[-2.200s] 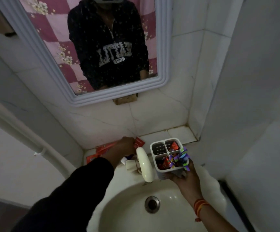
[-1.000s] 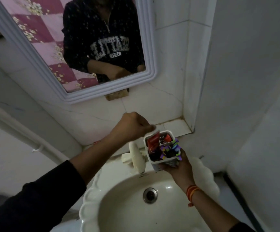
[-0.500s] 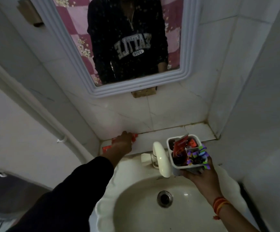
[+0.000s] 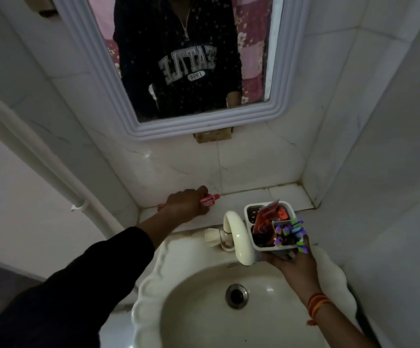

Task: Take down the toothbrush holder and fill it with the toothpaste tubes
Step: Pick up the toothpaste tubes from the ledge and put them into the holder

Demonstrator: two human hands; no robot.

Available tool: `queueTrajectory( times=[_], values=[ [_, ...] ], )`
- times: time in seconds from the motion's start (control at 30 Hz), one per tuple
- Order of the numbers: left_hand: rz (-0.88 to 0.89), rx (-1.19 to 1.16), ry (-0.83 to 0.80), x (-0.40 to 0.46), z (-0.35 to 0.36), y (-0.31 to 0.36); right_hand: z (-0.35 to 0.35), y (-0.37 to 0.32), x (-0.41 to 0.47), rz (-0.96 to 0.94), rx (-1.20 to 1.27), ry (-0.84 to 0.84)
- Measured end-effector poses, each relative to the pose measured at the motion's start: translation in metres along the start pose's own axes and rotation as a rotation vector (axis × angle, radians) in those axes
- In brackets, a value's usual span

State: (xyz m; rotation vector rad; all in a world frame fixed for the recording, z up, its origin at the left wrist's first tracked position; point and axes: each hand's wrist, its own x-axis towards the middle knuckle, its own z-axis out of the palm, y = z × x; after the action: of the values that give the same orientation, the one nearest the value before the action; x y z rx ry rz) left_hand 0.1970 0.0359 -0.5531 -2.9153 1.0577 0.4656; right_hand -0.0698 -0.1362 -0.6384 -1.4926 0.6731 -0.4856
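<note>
The left hand [image 4: 185, 203] is closed over a small red toothpaste tube [image 4: 209, 199] on the tiled ledge [image 4: 284, 197], cap poking out beyond its fingers. The right hand [image 4: 295, 263] cups the white toothbrush holder [image 4: 269, 249] from beneath, just beside the tap [image 4: 239, 237]. The tube looks light, soft and squashable, so best gripped mid-body, gently

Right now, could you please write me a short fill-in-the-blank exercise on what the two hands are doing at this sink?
1. The left hand closes on a red toothpaste tube lying on the tiled ____.
2. The right hand holds the white toothbrush holder above the ____.
3. The holder sits just right of the curved ____.
4. The wall above the ledge carries a framed ____.

Missing words: ledge; sink; tap; mirror
</note>
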Motion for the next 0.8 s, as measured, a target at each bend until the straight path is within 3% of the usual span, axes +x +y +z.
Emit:
queueTrajectory(
  times=[0.13, 0.23, 0.43, 0.57, 0.67, 0.7, 0.8],
  values=[
    [0.173, -0.051, -0.021, 0.001, -0.055, 0.042, 0.001, 0.003, 0.001, -0.018, -0.044, 0.016],
    [0.291, 0.043, -0.137, 0.004, -0.099, 0.085, 0.003, 0.001, 0.001, -0.026, -0.015, 0.021],
    [0.267, 0.242, -0.311, 0.012, -0.116, 0.158, 0.002, 0.004, 0.003, -0.027, 0.028, -0.003],
    [0.064, -0.32, -0.458, 0.014, -0.106, 0.159, -0.001, 0.006, 0.004, -0.052, 0.014, -0.004],
    [-0.046, -0.611, -0.383, 0.02, -0.106, 0.128, -0.002, 0.007, 0.004, -0.067, -0.006, 0.003],
    [-0.053, -0.528, -0.365, 0.021, -0.102, 0.113, -0.002, 0.007, 0.004, -0.074, -0.014, 0.004],
    [-0.021, 0.014, -0.237, 0.024, -0.073, 0.06, -0.002, 0.003, 0.0, -0.072, -0.009, -0.001]
  ],
)
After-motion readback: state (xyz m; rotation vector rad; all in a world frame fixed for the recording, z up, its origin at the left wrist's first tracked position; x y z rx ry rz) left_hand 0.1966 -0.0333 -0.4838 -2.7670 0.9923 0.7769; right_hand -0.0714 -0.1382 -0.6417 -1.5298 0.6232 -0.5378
